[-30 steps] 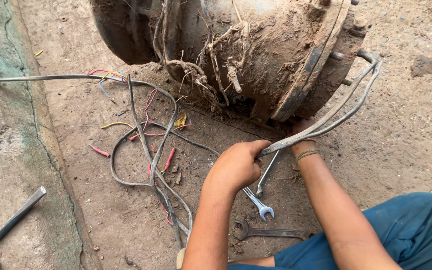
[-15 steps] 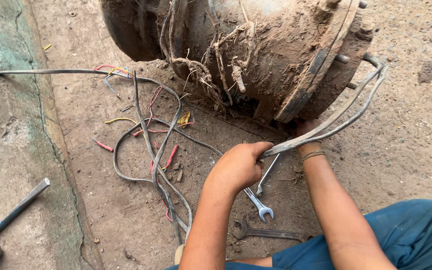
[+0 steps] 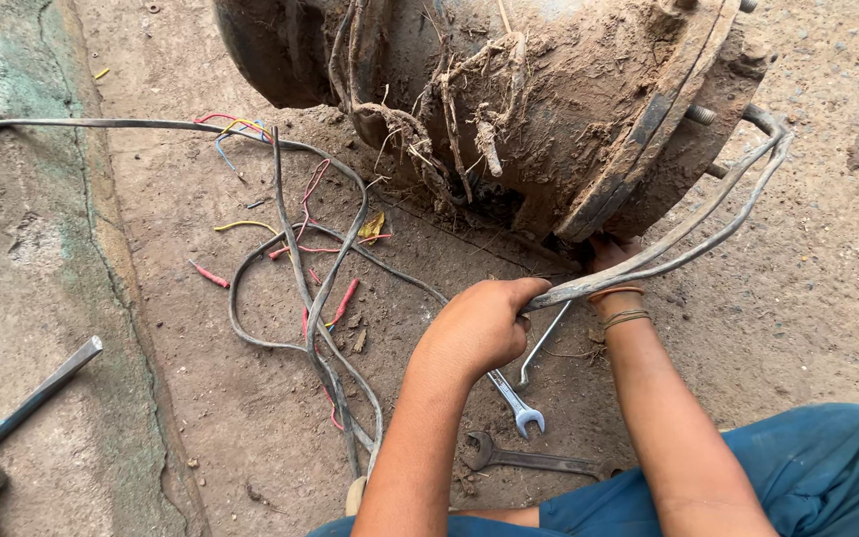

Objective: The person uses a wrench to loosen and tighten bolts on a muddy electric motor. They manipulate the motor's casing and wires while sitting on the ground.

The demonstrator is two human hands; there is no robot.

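My left hand is closed around a grey flat cable that loops up to the right side of a big mud-caked machine housing. My right hand reaches under the housing's lower edge, with its fingers hidden in the dark gap; bracelets sit on that wrist. A thin bent metal rod lies just below my left hand. A silver open-end spanner lies on the ground under my left forearm, and a darker spanner lies below it.
Grey cables and loose red, yellow and blue wire pieces trail over the dirt floor at left. A hammer lies on the concrete strip at the lower left. Bolts stick out of the housing's flange. My blue trouser leg is at lower right.
The view has shifted slightly. My left hand keeps its grip on the grey cable and my right hand stays under the housing.
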